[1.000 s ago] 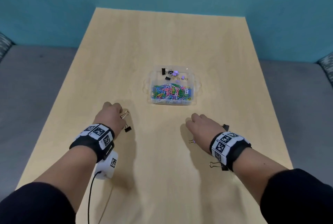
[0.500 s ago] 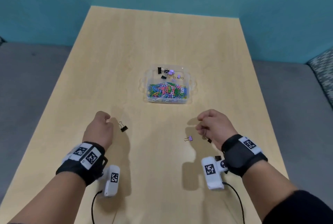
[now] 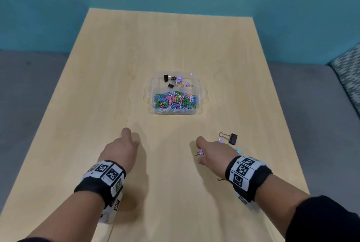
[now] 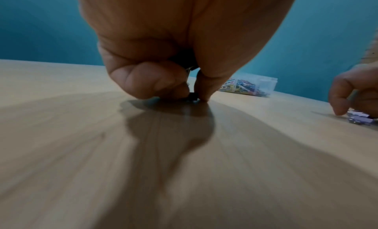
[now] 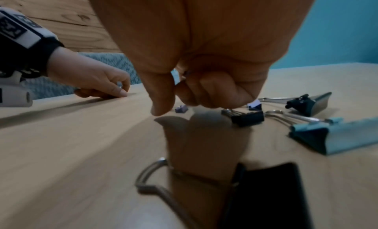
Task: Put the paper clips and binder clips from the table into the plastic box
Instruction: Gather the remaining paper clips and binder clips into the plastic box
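Observation:
The clear plastic box (image 3: 200,93) sits mid-table, holding colourful paper clips (image 3: 174,101) and a few binder clips (image 3: 176,81). My left hand (image 3: 133,140) is down on the table in front of it. In the left wrist view its thumb and forefinger (image 4: 201,93) pinch a small black binder clip (image 4: 192,97), with a bit of metal showing in the palm. My right hand (image 3: 204,147) is lowered with fingers curled; a wire shows inside them (image 5: 181,80). A purple binder clip (image 3: 200,152) lies between its thumb and forefinger.
Right of my right hand lie a black binder clip (image 3: 232,138), a teal one (image 3: 239,151) and a small purple one (image 3: 220,140). A large black clip (image 5: 266,192) lies under the right wrist. The wooden table (image 3: 175,43) drops off at its right edge.
My left hand has come down on the black clip that lay beside it. The right hand, raised half a second ago, has dropped to the table around the purple clip.

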A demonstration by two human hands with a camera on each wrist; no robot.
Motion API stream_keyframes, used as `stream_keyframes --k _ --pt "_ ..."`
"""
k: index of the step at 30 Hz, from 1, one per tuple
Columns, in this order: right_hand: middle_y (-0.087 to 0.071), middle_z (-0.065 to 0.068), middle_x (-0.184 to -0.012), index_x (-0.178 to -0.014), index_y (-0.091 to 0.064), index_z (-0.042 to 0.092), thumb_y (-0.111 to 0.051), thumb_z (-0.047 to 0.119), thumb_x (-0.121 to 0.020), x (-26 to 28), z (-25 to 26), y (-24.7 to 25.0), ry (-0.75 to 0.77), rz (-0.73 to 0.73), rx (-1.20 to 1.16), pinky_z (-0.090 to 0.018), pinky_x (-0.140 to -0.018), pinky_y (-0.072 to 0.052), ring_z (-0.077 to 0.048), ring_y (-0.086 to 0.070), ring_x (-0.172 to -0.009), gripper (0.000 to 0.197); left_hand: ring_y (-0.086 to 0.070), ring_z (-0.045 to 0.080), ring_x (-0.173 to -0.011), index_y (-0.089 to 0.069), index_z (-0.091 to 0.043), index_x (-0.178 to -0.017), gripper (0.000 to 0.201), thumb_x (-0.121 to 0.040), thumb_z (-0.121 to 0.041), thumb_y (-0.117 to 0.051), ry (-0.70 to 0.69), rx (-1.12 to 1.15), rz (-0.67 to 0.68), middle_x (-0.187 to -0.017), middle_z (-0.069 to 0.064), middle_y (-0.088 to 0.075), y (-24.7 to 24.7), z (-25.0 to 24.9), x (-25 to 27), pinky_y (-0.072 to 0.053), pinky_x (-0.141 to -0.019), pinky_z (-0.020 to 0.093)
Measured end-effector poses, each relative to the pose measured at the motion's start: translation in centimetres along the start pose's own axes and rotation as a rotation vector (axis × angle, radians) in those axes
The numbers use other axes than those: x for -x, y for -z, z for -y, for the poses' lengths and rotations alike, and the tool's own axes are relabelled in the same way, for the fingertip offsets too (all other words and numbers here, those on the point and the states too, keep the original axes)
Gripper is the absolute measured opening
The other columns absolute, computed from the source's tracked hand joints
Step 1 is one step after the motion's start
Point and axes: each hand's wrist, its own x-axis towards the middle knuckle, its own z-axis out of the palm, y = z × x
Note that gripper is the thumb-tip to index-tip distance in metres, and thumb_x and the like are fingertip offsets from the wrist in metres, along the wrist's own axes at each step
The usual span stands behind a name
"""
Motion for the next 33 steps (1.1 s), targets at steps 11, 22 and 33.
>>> stream_keyframes --k 11,22,33 --pt "-0.051 0.001 -0.071 -0.087 -0.034 0.019 -0.042 0.019 -0.089 -1.0 -0.6 0.6 0.068 0.015 0.085 -0.040 -0.078 -0.044 -0.022 -0.051 -0.065 0.009 -0.056 0.031 -0.073 -0.054 -0.010 -0.080 0.021 -0.086 -0.031 -0.052 -0.136 0.040 -0.078 -0.074 0.011 -0.062 4.9 -3.1 -4.9 -0.039 -0.059 0.031" --pt "-0.060 -0.001 -0.072 -0.080 -0.052 0.018 -0.060 0.022 -0.075 -5.1 -1.8 7.9 -0.098 -0.158 -0.376 -0.028 -0.049 -0.042 -0.015 -0.052 -0.056 0.010 -0.057 0.026 -0.085 -0.057 -0.016 -0.111 0.034 -0.087 -0.040 -0.054 -0.379 -0.003 -0.073 -0.099 0.006 -0.063 9.1 -14.0 -14.6 -0.042 -0.066 0.030" --pt "-0.067 -0.013 -0.090 -0.093 -0.055 0.009 -0.064 0.020 -0.083 -15.0 2.8 16.8 -0.051 -0.280 -0.386 -0.045 -0.075 -0.058 -0.031 -0.069 -0.077 0.017 -0.057 0.012 -0.080 -0.063 -0.023 -0.102 0.025 -0.084 -0.038 -0.055 -0.392 0.381 -0.087 -0.093 -0.005 -0.057 2.3 -6.0 -1.9 -0.045 -0.075 0.029"
